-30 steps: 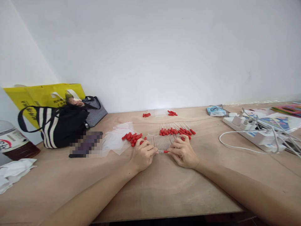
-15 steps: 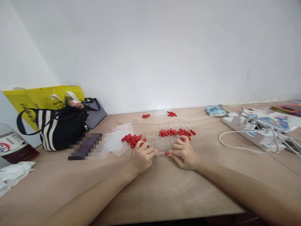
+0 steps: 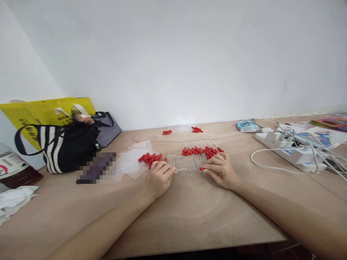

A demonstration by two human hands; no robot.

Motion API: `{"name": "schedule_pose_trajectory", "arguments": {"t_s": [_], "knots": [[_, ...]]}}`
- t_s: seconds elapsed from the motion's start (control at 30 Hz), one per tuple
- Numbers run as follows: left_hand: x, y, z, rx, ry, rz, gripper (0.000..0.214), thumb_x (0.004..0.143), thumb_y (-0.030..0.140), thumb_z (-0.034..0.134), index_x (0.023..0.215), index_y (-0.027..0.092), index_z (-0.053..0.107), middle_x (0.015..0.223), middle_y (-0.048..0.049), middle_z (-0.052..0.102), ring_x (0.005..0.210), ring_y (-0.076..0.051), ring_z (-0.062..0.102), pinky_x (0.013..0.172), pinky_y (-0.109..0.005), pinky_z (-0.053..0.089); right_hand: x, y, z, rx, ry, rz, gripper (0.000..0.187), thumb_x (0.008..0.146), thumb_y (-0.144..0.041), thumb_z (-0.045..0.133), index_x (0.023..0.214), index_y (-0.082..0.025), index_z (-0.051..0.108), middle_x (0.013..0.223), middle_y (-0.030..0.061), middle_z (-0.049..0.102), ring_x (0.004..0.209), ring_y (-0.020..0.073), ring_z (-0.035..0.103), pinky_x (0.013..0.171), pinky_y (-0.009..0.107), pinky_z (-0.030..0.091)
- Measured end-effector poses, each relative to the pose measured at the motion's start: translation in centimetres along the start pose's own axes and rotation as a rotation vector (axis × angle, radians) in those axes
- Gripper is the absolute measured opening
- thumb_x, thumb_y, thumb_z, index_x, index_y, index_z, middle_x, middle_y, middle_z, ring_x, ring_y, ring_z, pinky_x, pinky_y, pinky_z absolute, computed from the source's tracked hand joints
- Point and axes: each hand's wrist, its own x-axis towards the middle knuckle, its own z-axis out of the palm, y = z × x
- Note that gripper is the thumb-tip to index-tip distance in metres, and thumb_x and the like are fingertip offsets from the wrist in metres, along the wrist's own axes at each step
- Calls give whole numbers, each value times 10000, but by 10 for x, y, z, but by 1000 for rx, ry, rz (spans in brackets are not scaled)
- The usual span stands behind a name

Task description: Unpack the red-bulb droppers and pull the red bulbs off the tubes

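My left hand (image 3: 158,177) is closed in a pinch on a thin clear tube (image 3: 181,169) that points right. My right hand (image 3: 221,169) rests on the wooden table (image 3: 189,216) with its fingers closed round a small red cap (image 3: 202,168). Between the hands lies a row of bare clear tubes (image 3: 187,162). Behind it is a row of tubes with red caps (image 3: 202,150). A pile of loose red caps (image 3: 149,157) sits just beyond my left hand.
Clear plastic bags (image 3: 132,159) lie left of the caps. Striped bags (image 3: 65,144) and a yellow bag (image 3: 40,112) stand at the far left, with a bottle (image 3: 13,168) and crumpled tissue (image 3: 13,198). A power strip with cables (image 3: 292,151) is at right. More caps (image 3: 196,129) lie near the wall.
The hands were close together with tube and red cap meeting between them. They have drawn apart; my right hand has moved right and away from me with the cap.
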Motion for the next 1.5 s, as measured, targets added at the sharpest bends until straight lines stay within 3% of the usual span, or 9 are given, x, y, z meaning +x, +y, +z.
{"name": "schedule_pose_trajectory", "arguments": {"t_s": [0.1,0.23,0.4,0.53,0.73,0.9,1.17,1.33,1.5], "knots": [[5,-2,1,-56,-64,-125,200,845,199,399,803,172,593,747,-27,643,738,-167,523,671,-307,354,3,5,3,-32,95,152,201,815,-333,472,912,-292,644,776,8,600,759,138,514,793,351,277],[26,-14,-7,-148,-210,-420,206,824,180,400,882,153,596,882,-57,651,826,-179,559,748,-309,401,23,25,-3,-31,169,514,262,798,-378,447,897,-247,651,803,32,617,773,160,534,725,311,334],[63,-30,-8,-222,-525,-768,184,734,174,499,884,165,605,871,-37,666,812,-157,601,715,-245,425,41,63,-22,92,-39,879,273,736,-376,468,739,-185,662,625,16,623,582,133,534,559,240,358],[77,-34,6,-231,-677,-859,283,638,166,573,918,131,589,675,-26,663,627,-151,603,574,-225,422,35,72,-20,179,-120,962,232,673,-383,537,675,-176,643,616,12,634,575,126,548,530,219,362],[76,-29,13,-261,-805,-941,577,588,157,590,1145,117,445,514,13,611,416,-128,521,413,-204,345,40,54,-12,123,-91,981,277,636,-400,571,796,-179,614,738,28,652,654,141,580,544,218,370],[73,-27,12,-273,-846,-953,587,593,171,595,1155,111,436,553,-11,631,499,-146,573,429,-199,356,39,47,-24,-103,-207,1033,220,635,-399,559,719,-206,624,713,17,649,666,163,578,547,239,338],[70,-26,14,-264,-850,-937,579,603,179,601,1155,110,440,499,12,607,525,-145,590,465,-200,360,29,56,-22,-92,-374,1027,266,667,-423,517,593,-180,595,556,4,591,552,129,539,483,214,304],[65,-24,9,-283,-810,-903,518,679,300,569,1144,116,435,480,28,579,515,-145,579,470,-214,351,23,68,-20,-48,-325,998,372,736,-457,426,567,-168,589,504,3,553,516,118,518,463,208,296],[42,-20,0,-232,-528,-691,264,747,322,497,966,177,525,580,21,574,587,-144,556,560,-242,380,22,90,-18,-56,-219,1082,263,672,-410,516,684,-173,628,638,30,625,576,143,554,480,218,347]]}}
